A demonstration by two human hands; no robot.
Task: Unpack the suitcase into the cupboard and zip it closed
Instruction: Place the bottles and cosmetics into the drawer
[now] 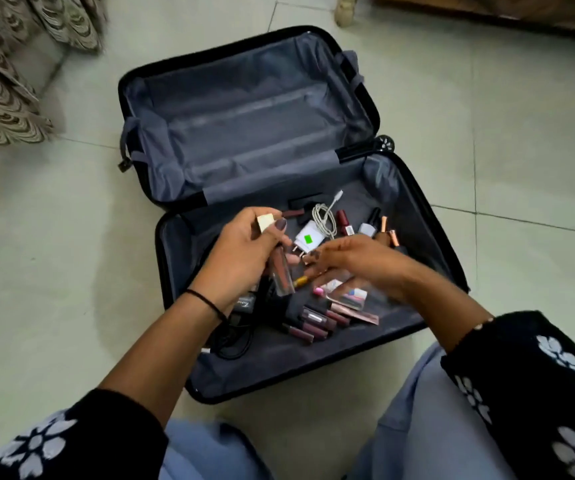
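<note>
From my remote seat, nearest the camera I see pale blue trousers point(417, 427) and black sleeves point(535, 368) with white flowers. Just past the knees the suitcase point(428, 216) lies open flat on the tiled floor point(71, 271), one half towards me and one half away.

The near half holds the goods. At its front lie a black cable point(234, 341) and a cluster of lip tubes point(310, 323), with a small pink thing point(318, 291) just beyond them.

Above these, the left hand point(244, 251), a black band point(206, 301) on its wrist, is curled tight round a bunch of cosmetics; a clear gloss tube point(281, 275) hangs down from the fist and a cream cap point(265, 221) sticks out at the top. The right hand point(345, 261) is blurred. Its fingers reach out fairly straight towards the left hand, and I can make out nothing in its grasp.

Behind the hands sit a white charger point(308, 239) with a green sticker, a coiled white cable point(324, 216) and some small bottles point(369, 225).

The far half shows grey lining point(244, 116). A wheel point(386, 144) sits at the hinge on the right. Patterned cloth point(2, 81) lies far left and a furniture leg point(345, 8) stands at the top.
</note>
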